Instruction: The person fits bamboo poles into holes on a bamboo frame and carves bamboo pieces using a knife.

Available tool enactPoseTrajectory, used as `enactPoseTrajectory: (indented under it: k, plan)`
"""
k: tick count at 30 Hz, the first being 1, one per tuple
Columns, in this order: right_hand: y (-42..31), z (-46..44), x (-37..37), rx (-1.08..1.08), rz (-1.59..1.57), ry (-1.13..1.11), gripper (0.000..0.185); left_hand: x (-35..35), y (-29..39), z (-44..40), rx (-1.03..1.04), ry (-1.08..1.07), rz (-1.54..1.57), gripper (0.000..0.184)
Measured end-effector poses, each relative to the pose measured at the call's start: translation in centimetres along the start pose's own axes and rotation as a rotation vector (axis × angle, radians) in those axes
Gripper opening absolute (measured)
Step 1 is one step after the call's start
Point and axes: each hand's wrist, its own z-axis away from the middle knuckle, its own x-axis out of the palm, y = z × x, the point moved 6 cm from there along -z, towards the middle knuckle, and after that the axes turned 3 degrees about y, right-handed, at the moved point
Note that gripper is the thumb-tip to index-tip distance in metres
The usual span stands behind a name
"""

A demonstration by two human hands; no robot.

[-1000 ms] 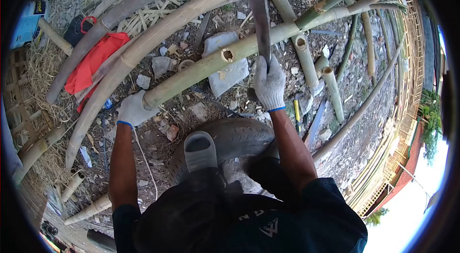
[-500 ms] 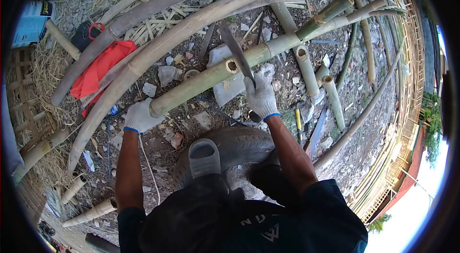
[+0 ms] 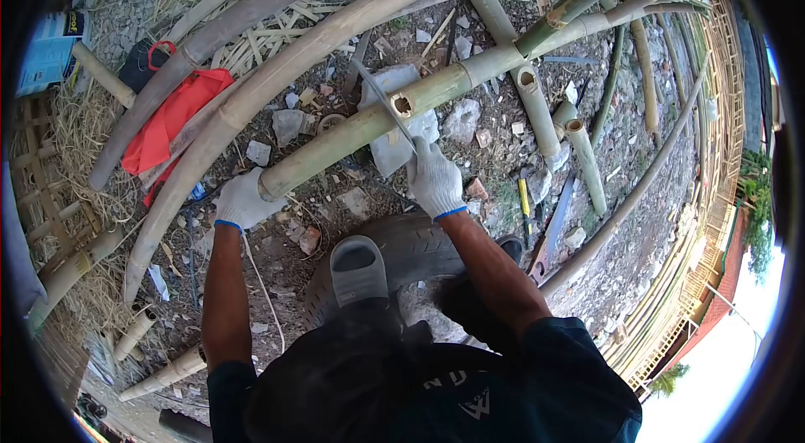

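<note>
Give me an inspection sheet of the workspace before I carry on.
Surface: rough ground strewn with stones.
Job's things: bamboo pole with a hole; knife overlapping it beside the hole, contact unclear.
Clutter: red cloth, tire, saw, yellow-handled tool, loose bamboo.
Hands: gloved left hand at the pole's end, grip partly hidden; gloved right hand grips the knife.
Cables: pale cord near the left forearm; type unclear.
Surroundings: bamboo lengths and a red roof at picture right.

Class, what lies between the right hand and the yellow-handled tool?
The head view shows a reddish rubble chunk on stony ground between the right hand and yellow-handled tool.
</note>
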Motion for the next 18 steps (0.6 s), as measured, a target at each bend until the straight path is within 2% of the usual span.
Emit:
enactPoseTrajectory:
  k: [4,5,8,9,12,13,16,17,18]
  plan:
    - [-1.7,1.1,-2.6,-0.166,-0.138,0.195,0.025,-0.3,0.3,-0.2,-0.003,-0.007,0.002,0.064]
    - [-2.6,1.4,-3.4,-0.276,-0.165,0.226,0.026,0.3,-0.1,-0.3,0.041,0.044,0.033,0.064]
    - [1.0,-0.5,0.9,-0.044,0.004,0.038,0.030,-0.3,0.2,-0.1,-0.005,-0.001,0.002,0.063]
    - [1.8,-1.0,1.6,-0.059,0.062,-0.002,0.032,-0.7,0.5,0.2,0.019,0.043,0.020,0.063]
    - [-2.6,0.6,-3.0,-0.222,-0.002,0.153,0.029,-0.2,0.2,-0.2,0.002,-0.015,0.015,0.064]
    - [-2.7,1.0,-3.2,-0.265,-0.056,0.202,0.024,0.1,0.0,-0.2,0.063,0.060,0.021,0.065]
    - [0.2,-1.5,-0.4,-0.002,0.066,-0.023,0.027,-0.4,0.3,0.1,0.021,0.042,-0.010,0.064]
    - [0.5,-1.2,-0.1,0.001,0.026,-0.034,0.027,0.3,-0.4,-0.3,0.092,0.093,0.023,0.064]
    - [-1.1,-0.6,-1.2,0.016,0.009,-0.039,0.027,-0.2,-0.3,-1.1,0.070,0.098,0.032,0.065]
